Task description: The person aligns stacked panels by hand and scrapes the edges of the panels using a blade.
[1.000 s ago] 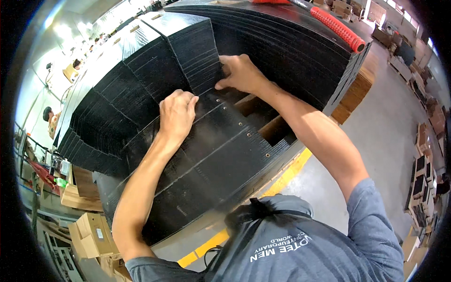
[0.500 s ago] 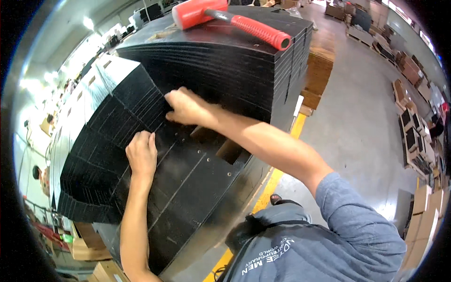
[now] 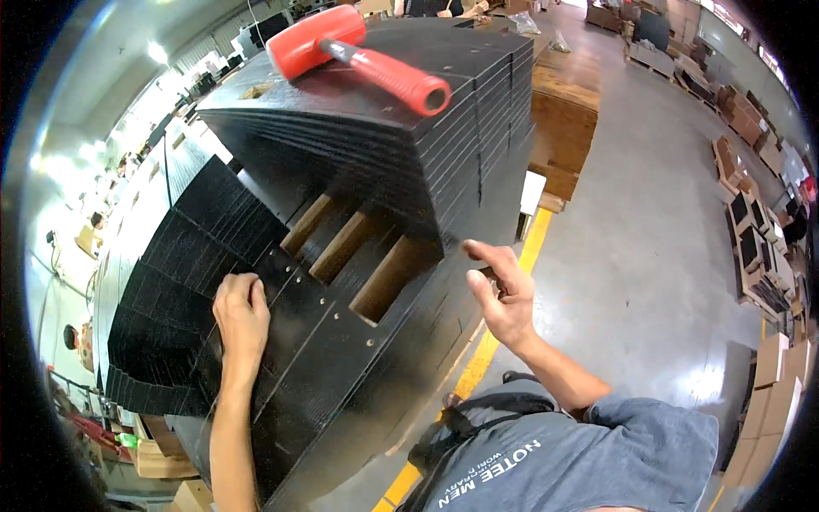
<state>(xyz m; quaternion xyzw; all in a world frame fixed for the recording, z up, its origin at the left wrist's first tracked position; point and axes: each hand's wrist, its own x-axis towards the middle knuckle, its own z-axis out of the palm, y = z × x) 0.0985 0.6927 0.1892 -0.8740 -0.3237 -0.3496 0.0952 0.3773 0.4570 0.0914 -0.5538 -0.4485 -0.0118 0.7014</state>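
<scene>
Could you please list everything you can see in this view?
Mallet: one, red, on the larger panel stack
Larger panel stack: one, black, ahead
Curved panel stack: one, black, left
Base panel: one, black, under the stacks
Rectangular slots: three visible, brown-edged, in the base panel
Wooden block: one, brown, beyond the larger stack
Floor line: one, yellow, right of the base panel
Cardboard boxes: several, brown, right edge
Background goods: too small to count, mixed colours, far right
Left hand: one, bare, at the curved stack
Right hand: one, bare, empty, beside the base panel
Shirt: one, grey, lower edge
</scene>
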